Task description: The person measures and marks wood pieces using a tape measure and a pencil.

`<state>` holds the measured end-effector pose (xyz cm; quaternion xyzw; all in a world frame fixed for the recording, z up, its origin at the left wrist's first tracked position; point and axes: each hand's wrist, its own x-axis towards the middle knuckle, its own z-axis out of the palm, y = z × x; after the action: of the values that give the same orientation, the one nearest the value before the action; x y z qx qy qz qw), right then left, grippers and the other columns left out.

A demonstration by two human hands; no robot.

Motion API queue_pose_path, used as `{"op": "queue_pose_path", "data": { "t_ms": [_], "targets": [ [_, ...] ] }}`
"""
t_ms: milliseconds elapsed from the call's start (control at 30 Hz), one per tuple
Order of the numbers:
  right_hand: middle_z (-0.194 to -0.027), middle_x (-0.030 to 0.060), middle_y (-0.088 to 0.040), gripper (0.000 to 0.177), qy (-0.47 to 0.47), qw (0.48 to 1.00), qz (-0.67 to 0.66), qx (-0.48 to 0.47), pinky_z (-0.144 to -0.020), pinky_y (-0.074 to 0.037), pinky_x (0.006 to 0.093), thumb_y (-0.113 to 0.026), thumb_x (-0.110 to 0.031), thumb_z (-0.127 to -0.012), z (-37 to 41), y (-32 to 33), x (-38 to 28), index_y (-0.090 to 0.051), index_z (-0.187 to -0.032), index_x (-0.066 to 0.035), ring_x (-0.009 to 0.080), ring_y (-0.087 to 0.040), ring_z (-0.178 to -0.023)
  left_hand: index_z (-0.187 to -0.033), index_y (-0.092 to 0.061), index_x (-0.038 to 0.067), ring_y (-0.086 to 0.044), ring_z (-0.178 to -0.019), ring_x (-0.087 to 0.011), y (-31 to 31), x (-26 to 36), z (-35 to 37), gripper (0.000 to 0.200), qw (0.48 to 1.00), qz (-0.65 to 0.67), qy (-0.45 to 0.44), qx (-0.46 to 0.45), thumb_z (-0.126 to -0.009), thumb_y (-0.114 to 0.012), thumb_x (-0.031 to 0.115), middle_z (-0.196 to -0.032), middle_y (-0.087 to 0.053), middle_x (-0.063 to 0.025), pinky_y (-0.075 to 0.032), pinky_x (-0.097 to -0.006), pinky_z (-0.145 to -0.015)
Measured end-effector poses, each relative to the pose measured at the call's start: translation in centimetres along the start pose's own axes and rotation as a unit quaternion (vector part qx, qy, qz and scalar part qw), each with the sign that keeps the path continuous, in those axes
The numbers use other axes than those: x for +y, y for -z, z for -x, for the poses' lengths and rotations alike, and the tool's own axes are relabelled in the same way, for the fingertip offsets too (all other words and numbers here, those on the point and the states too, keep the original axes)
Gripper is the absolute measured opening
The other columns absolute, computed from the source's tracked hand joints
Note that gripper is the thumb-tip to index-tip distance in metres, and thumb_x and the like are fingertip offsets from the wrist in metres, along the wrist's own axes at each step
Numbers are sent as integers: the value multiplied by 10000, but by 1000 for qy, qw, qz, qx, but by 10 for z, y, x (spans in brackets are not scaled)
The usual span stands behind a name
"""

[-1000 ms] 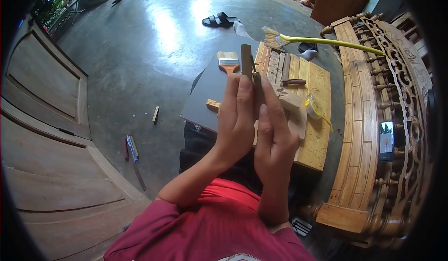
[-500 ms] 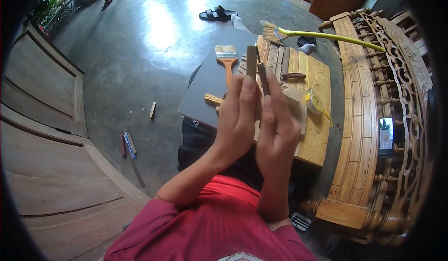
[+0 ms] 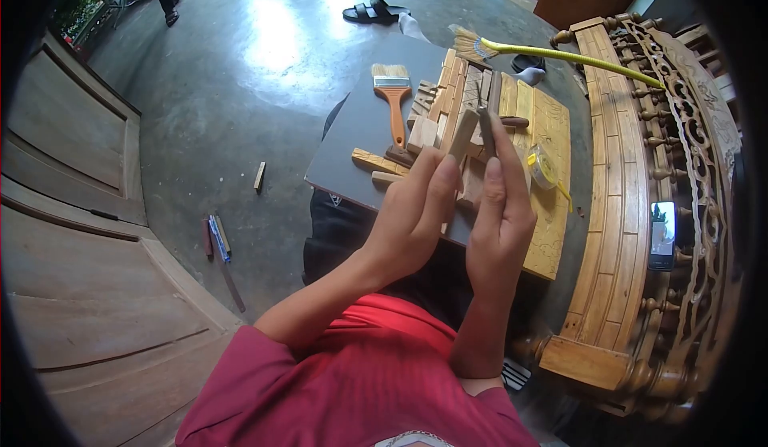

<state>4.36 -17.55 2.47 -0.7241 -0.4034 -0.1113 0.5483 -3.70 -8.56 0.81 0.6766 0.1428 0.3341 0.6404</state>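
Note:
My left hand [image 3: 412, 207] is closed around a small wooden stick [image 3: 463, 133], which points up and leans to the right. Close beside it, my right hand [image 3: 500, 223] grips a dark slim strip [image 3: 486, 133], its index finger lying along the side and the thumb pressed against it. The upper ends of stick and strip nearly meet in this view. Behind the hands, wooden blocks [image 3: 423, 133] and carved strips lie on a grey board [image 3: 352, 135]. An orange-handled paintbrush [image 3: 395, 107] rests on the board, left of the blocks.
A tape measure [image 3: 543, 169] sits on a yellowish wooden board [image 3: 552, 231] to the right. A yellow-handled brush [image 3: 576, 61] reaches across to the carved wooden bench [image 3: 604, 207], where a phone [image 3: 662, 235] stands. Pens [image 3: 218, 235] lie on the floor, near wooden panels [image 3: 88, 287].
Both hands have shifted right and slightly down, with the stick now leaning right rather than upright. The blocks behind show more. At the far left, a person's legs have moved.

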Motion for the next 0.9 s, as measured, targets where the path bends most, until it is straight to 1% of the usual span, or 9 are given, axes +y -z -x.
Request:
{"op": "queue_pose_path", "data": {
  "t_ms": [67,167,233,333,433,567,667,767,900],
  "targets": [
    [-1169,130,-686,391,-11,1000,13,2,-813,-499,292,-454,-163,-1073,3,4,9,-530,-1434,-30,135,-639,-902,-941,-516,68,-347,-592,-33,6,-11,2,320,1000,21,23,1,-1114,-388,305,-649,-406,51,-303,-220,-540],
    [-1175,23,-625,398,-214,974,-49,-49,-851,-456,233,-458,-192,-1080,19,26,-7,-495,-1444,-36,52,-555,-907,-961,-532,81,-299,-562,-27,26,-35,0,319,999,24,31,37,-1114,-383,318,-641,-354,70,-256,-219,-508],
    [-905,21,-598,352,-186,981,-54,-19,-660,-386,238,-496,-180,-1062,30,29,6,-524,-1362,1,56,-467,-715,-967,-537,87,-277,-544,-27,43,-39,0,328,997,19,40,58,-1113,-378,334,-639,-331,77,-238,-219,-493],
    [-706,-5,-525,289,-182,982,-41,-17,-555,-334,245,-529,-178,-1045,44,34,15,-549,-1272,-1,55,-408,-609,-968,-539,88,-260,-523,-29,64,-36,-2,355,994,28,68,82,-1109,-365,364,-629,-322,78,-222,-224,-478],
    [-735,41,-546,256,-209,977,-10,-48,-578,-386,280,-553,-173,-1029,57,38,24,-596,-1232,-24,114,-459,-614,-965,-540,83,-244,-523,-28,77,-37,-4,360,991,26,84,98,-1104,-366,366,-618,-311,79,-207,-227,-478],
    [-951,147,-684,235,-176,980,47,-86,-744,-496,340,-581,-150,-1006,59,38,29,-647,-1190,-19,258,-644,-816,-934,-546,70,-287,-551,-20,81,-36,-6,342,991,28,94,96,-1102,-402,330,-646,-355,73,-219,-218,-486],
    [-1002,163,-695,252,-137,989,17,-56,-784,-508,346,-578,-138,-1005,56,34,25,-637,-1221,-21,261,-674,-878,-925,-565,61,-290,-553,-22,78,-37,-5,358,992,10,98,77,-1101,-405,328,-637,-349,73,-222,-220,-491],
    [-1012,164,-691,265,-89,996,-18,24,-759,-516,367,-580,-117,-1000,55,26,14,-629,-1246,-31,265,-681,-865,-914,-584,47,-295,-564,-30,71,-35,-3,379,994,-9,103,46,-1099,-406,325,-633,-347,69,-239,-230,-510],
    [-918,142,-650,288,23,999,16,-21,-647,-510,350,-599,-64,-978,52,9,26,-626,-1265,-63,274,-647,-709,-917,-598,37,-278,-543,-32,61,-34,0,389,994,-24,107,-7,-1095,-403,323,-615,-338,72,-230,-231,-508]
  ]
}}
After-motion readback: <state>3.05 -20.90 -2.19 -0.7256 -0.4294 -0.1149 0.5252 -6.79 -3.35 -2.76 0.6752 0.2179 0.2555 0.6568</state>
